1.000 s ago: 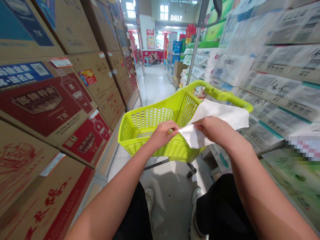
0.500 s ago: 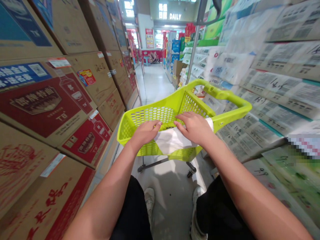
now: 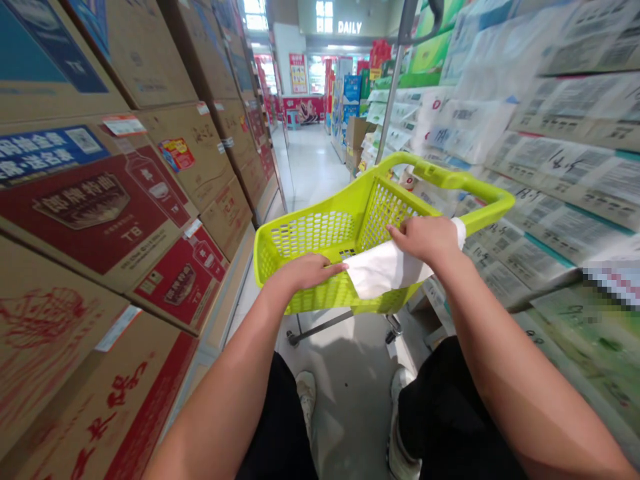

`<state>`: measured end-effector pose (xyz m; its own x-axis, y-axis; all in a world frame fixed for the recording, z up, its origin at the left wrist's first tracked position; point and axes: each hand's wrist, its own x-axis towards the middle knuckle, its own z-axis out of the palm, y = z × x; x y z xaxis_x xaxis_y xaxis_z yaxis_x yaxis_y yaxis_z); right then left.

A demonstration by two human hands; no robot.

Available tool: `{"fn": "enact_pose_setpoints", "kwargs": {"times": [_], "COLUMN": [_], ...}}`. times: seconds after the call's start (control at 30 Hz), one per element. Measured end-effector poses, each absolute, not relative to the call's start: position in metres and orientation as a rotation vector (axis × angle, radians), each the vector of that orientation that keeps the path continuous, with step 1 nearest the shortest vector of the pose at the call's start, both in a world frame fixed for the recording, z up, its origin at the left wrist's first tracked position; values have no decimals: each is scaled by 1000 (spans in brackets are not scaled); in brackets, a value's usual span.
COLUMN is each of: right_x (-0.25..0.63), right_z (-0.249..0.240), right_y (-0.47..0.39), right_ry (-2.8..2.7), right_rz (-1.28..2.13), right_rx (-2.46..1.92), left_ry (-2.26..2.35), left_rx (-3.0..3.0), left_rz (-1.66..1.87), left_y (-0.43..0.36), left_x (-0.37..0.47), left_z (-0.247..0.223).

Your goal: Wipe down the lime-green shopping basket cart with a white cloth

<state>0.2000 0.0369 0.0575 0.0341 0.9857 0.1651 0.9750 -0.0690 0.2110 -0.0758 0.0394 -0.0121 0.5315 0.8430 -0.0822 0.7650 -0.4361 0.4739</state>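
Note:
A lime-green shopping cart [image 3: 313,227] with a perforated basket stands crosswise in front of me, its handle to the right. My left hand [image 3: 307,270] is closed over the near rim of the basket, its thumb stretched along the rim to the corner of a white cloth [image 3: 383,267]. The cloth drapes over the right part of that rim and hangs down outside. My right hand [image 3: 430,237] is closed on the cloth over the rim, close to where the handle begins. Its fingertips on the basket's inner side are partly hidden.
Stacked cardboard cartons [image 3: 95,207] line the left side. Packs of paper goods [image 3: 545,160] with handwritten prices fill the right. A metal pole [image 3: 390,100] rises beyond the cart. The tiled aisle [image 3: 307,157] runs on behind it toward blue boxes [image 3: 351,90].
My right hand has slid right along the rim with the cloth, toward the handle. The left hand has shifted slightly right and down, and the cart appears a little further right in view.

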Motion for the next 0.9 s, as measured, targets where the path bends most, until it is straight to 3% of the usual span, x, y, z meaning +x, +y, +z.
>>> {"fn": "enact_pose_setpoints", "kwargs": {"times": [0.37,0.7,0.9], "right_x": [140,214,194], "right_z": [20,46,27], "right_y": [9,34,28], "right_ry": [2559,2276,2435], "right_rz": [325,613,655], "right_rx": [1789,2194,2036], "left_ry": [1313,1436,1512], "left_rx": [2299,2299,2383], "left_rz": [450,298,315], "left_y": [30,40,39], "left_x": [-54,-69,-65], "left_z": [-13,-12,-14]}}
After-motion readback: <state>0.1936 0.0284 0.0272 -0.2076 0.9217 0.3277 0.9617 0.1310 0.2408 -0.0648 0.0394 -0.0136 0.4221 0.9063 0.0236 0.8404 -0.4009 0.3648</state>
